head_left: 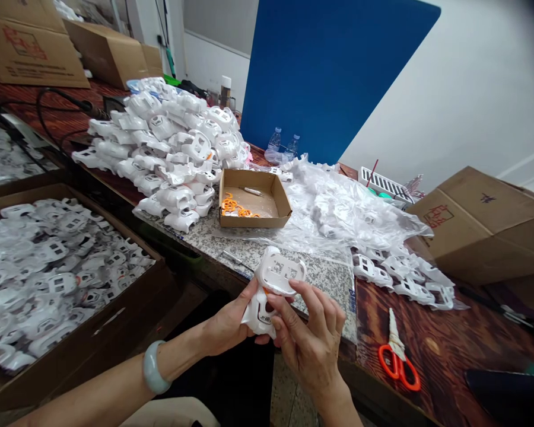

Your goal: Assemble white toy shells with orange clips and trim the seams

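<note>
Between my two hands is a white moulded plastic part (279, 274) with a rounded frame at the top and dark print on its lower body. A bit of orange shows at its middle. My left hand (231, 314) grips the lower body from the left, its fingers partly hidden behind. On the right side my right hand (309, 329) closes thumb and fingers on the same part. Just beyond, a thin metal tool (237, 259) lies on the speckled slab (333, 281). A shallow cardboard box (256, 222) behind it holds small orange pieces (235, 207) and a white pen-like tool (251, 191).
White parts are heaped (160, 136) at the back left, and more fill a large carton (158, 267) at left. Bagged parts (347, 201) lie at right. Orange-handled scissors (398, 359) rest on the wooden table (445, 350). A blue panel (320, 77) stands behind.
</note>
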`<action>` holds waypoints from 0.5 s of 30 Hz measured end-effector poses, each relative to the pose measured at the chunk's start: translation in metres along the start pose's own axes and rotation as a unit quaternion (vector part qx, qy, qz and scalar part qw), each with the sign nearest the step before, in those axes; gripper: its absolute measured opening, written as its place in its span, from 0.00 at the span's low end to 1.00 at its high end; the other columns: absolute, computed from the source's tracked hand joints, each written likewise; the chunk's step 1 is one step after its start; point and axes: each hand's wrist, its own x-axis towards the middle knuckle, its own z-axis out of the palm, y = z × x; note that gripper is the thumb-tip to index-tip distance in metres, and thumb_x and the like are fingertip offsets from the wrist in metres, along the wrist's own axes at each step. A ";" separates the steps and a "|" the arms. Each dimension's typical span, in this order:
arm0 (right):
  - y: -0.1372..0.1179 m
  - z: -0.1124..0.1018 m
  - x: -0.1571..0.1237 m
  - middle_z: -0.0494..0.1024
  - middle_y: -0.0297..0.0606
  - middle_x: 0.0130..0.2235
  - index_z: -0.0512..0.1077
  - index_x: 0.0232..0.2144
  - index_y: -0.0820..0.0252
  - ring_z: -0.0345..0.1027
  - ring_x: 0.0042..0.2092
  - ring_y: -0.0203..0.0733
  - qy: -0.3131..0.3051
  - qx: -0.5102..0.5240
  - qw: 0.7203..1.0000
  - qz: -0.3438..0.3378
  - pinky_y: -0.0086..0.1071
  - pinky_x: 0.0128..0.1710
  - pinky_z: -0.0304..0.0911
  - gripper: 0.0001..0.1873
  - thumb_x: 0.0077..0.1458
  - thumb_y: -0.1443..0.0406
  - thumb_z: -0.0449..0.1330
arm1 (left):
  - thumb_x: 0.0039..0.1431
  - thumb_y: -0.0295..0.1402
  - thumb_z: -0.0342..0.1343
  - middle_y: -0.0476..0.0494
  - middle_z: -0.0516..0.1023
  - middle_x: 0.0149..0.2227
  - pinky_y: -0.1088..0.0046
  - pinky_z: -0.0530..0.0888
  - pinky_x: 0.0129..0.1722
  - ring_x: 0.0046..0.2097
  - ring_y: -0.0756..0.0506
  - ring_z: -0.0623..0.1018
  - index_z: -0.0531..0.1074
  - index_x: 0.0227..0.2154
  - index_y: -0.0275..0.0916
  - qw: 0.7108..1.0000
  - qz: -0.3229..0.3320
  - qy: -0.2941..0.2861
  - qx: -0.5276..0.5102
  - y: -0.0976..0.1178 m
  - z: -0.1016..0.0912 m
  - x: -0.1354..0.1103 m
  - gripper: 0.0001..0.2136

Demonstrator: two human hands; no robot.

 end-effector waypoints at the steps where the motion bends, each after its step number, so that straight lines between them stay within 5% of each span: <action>1: 0.000 0.000 -0.001 0.68 0.40 0.51 0.74 0.43 0.51 0.60 0.52 0.49 -0.001 -0.001 1.000 -0.001 0.44 0.50 0.50 0.12 0.60 0.63 0.53 | 0.61 0.54 0.35 0.40 0.73 0.31 0.78 0.63 0.24 0.30 0.49 0.73 0.71 0.48 0.33 1.000 -0.008 0.003 0.006 0.001 0.000 -0.001 0.31; 15: -0.004 0.007 0.004 0.72 0.37 0.50 0.73 0.43 0.53 0.59 0.55 0.46 -0.009 0.012 1.000 -0.001 0.42 0.53 0.47 0.12 0.61 0.63 0.52 | 0.57 0.57 0.41 0.43 0.74 0.31 0.76 0.62 0.25 0.28 0.50 0.71 0.73 0.42 0.35 0.997 -0.033 0.062 0.025 0.001 -0.007 -0.002 0.30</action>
